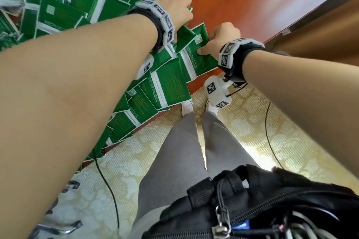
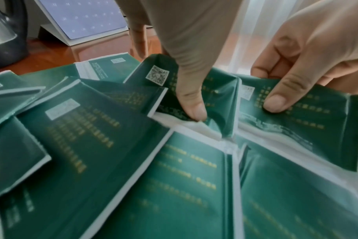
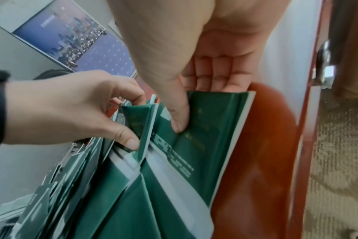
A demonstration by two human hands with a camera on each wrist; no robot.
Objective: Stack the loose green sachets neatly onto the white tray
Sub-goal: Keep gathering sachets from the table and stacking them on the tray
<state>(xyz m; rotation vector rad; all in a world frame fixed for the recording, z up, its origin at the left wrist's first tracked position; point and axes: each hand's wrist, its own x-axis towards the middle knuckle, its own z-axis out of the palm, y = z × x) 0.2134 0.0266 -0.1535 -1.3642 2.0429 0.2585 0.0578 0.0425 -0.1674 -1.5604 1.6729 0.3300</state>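
On the red-brown desk (image 1: 242, 2), both hands (image 1: 174, 8) (image 1: 221, 40) pinch green sachets (image 1: 58, 13); patterned carpet (image 1: 252, 132) below.

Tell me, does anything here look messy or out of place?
Yes. The green sachets lie in a loose, overlapping heap on the red-brown table, some jutting past its near edge. The left hand pinches one that is bent; the right hand grips another. No white tray is in view.

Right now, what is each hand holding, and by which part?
Left hand pinches one green sachet near its white strip. Right hand grips another sachet at its top end, thumb on its face.
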